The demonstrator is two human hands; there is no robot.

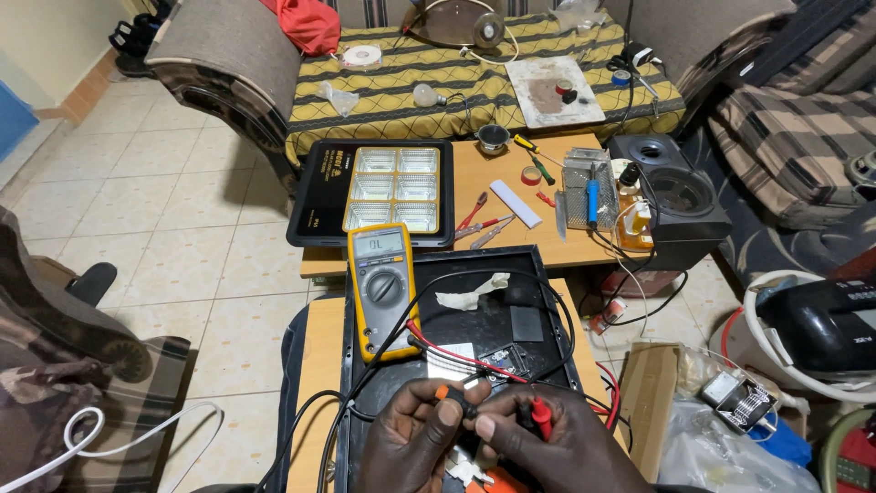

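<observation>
My left hand (415, 438) pinches a small orange part (442, 393) between thumb and forefinger, fingers closed tight so it stays put. My right hand (538, 447) is closed on the red probe (542, 418), tip angled inward toward the part so the two meet; I can't tell whether they actually touch. Both hands hover low over the black panel (456, 319) lying flat on the near surface (321, 365), probably for steadiness.

The red lead (456, 354) and a black lead (383, 351) run back across the panel to the yellow meter (383, 288), which lies face up just ahead of my hands, its screen turned toward me so I can read it without letting go.

Beyond it, on the far surface (474, 173), sit a black lamp with a yellow grid of cells (392, 187), red-handled pliers (472, 212), a blue soldering iron (592, 196) and a small speaker (680, 196), all near but out of the way.
</observation>
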